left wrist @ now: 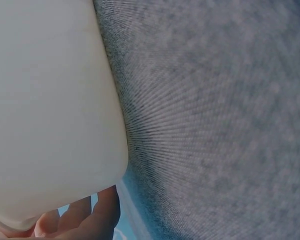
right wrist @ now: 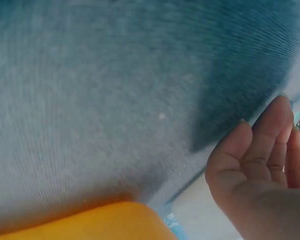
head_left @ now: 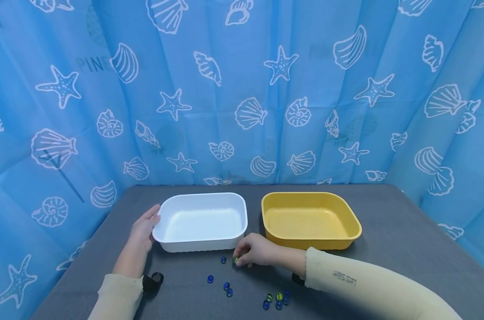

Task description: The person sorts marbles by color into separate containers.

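The green marble (head_left: 236,260), just in front of the white tub (head_left: 204,245), seemed pinched by the right hand (head_left: 257,250), though half-hidden, and a slip on its round surface could have sent it rolling while the left hand (head_left: 144,226) held the tub's left end.

The left forearm (head_left: 131,258) is extended upward from the bottom edge of the head view, left of centre, with the left hand (head_left: 144,226) held at its end. The right arm (head_left: 370,284) is stretched in from the lower right corner, the right hand (head_left: 255,250) set in a pinch below centre. At the lower left of the left wrist view, the left fingers (left wrist: 106,212) are seen bent.
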Motion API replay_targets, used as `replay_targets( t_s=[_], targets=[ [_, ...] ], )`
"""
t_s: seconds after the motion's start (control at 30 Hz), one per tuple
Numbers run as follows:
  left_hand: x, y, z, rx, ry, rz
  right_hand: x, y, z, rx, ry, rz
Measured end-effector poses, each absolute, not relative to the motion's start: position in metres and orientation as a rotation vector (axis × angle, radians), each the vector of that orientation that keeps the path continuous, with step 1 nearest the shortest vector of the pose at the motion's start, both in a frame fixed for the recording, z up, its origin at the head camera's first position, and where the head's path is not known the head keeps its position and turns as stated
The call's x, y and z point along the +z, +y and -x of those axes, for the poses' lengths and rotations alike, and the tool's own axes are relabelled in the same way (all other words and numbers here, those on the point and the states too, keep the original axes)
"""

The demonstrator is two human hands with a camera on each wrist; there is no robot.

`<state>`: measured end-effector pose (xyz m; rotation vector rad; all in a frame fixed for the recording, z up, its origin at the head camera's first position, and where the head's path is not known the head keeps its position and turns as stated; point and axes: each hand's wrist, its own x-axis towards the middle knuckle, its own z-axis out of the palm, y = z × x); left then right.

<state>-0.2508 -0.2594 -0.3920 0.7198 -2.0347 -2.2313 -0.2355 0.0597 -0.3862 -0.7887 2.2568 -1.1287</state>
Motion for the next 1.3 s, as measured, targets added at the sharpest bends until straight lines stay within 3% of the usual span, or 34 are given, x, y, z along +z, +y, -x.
replay_targets(
  t_s=[0.77,1.3],
  targets=[
    [-0.391,-0.260,0.250,-2.214,-2.054,-0.749,-0.342,0.064,0.246,-1.289,2.369,0.647],
    [-0.391,-0.259,0.251,-2.228,-2.042,-0.754,-0.343,0.048,0.263,-1.399,2.394,0.409]
  ],
)
